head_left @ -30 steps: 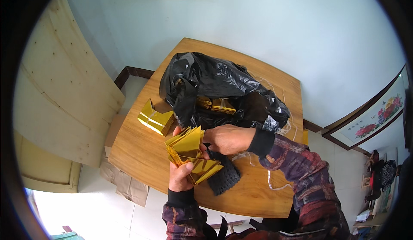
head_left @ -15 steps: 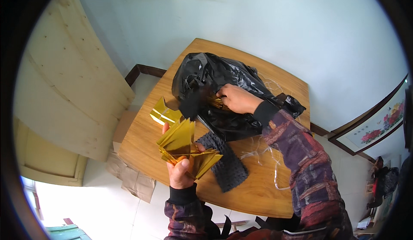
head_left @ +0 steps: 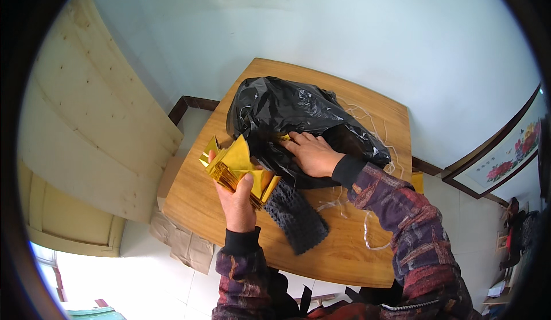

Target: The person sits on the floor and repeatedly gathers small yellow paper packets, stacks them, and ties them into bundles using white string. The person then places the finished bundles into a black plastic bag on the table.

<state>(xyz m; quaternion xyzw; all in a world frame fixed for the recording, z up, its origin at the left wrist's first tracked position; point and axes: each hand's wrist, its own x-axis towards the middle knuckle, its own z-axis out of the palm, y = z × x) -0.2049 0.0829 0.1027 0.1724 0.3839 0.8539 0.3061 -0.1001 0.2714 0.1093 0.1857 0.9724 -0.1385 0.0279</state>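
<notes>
My left hand [head_left: 235, 202] is closed around a folded bundle of shiny gold foil paper [head_left: 234, 158], its pleated layers fanning upward above the thumb. A large black plastic bag [head_left: 275, 105] lies crumpled across the table. At the bag's mouth my right hand [head_left: 313, 156] rests palm down with its fingers stretched out. A little gold paper [head_left: 284, 138] shows by those fingertips; the rest is hidden in the bag. Under and beside the held bundle lies a dark grey knitted cloth [head_left: 298, 219]. Another gold piece [head_left: 208, 150] stands partly hidden behind the left fingers.
Everything sits on a wooden table [head_left: 350, 257] near a pale wall. Thin clear plastic strings [head_left: 367, 228] lie on its right side. Flattened brown cardboard [head_left: 183, 244] is on the floor at left, below a leaning wooden board [head_left: 97, 125]. A framed flower picture [head_left: 505, 153] leans at right.
My right hand has flattened and spread its fingers over the bag's mouth, where more gold paper showed before. The left hand has tilted the gold bundle, still gripping it.
</notes>
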